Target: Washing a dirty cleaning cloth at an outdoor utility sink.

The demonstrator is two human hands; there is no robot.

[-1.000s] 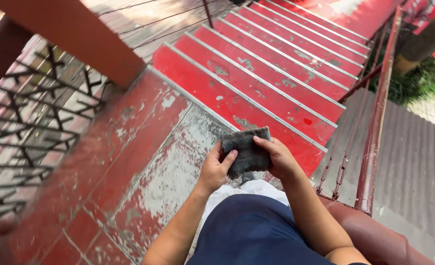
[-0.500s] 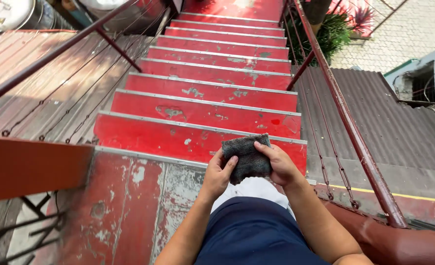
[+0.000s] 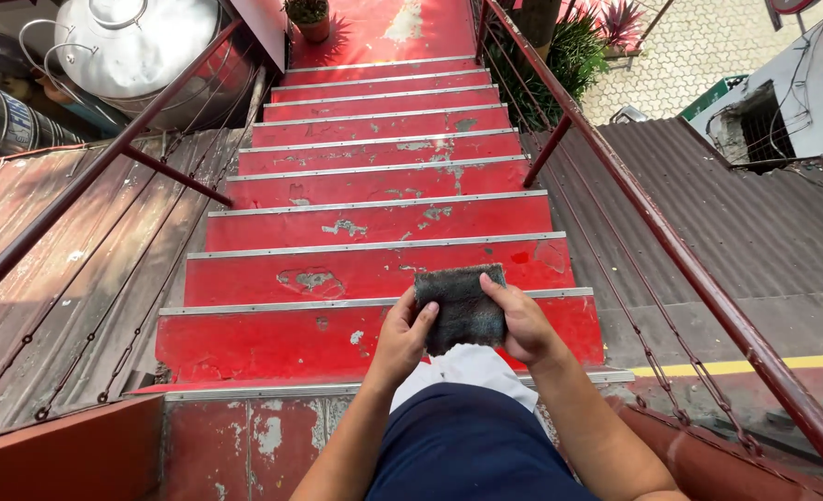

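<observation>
- You are looking down from the top of a flight of red painted stairs (image 3: 374,223), with your own two bare hands held out in front of your body.
- Both hands hold a dark grey, rough-looking pad (image 3: 460,306) – roughly rectangular, held up in the air over the upper steps and touching nothing else.
- Your left hand (image 3: 402,339) grips the pad's left edge, with the thumb lying across its front face and the fingers curled out of sight behind it.
- Your right hand (image 3: 523,325) grips the right edge in the same way – thumb on the front, near the top right corner, fingers closed behind.
- Below your hands you can see your dark blue clothing (image 3: 467,445) and a patch of white cloth (image 3: 467,366) just above it.
- The stairs have worn paint, with grey patches showing through, and a metal strip along the front edge of each step.
- A dark red metal handrail (image 3: 671,241) runs down the right side, and another (image 3: 96,176) runs down the left.
- Corrugated roofing (image 3: 755,232) lies beyond the right rail; rusty corrugated sheets (image 3: 50,241) lie beyond the left.
- Large shiny metal pots (image 3: 142,46) stand at the upper left, well apart from you.
- A small potted plant (image 3: 309,17) sits at the foot of the stairs.
</observation>
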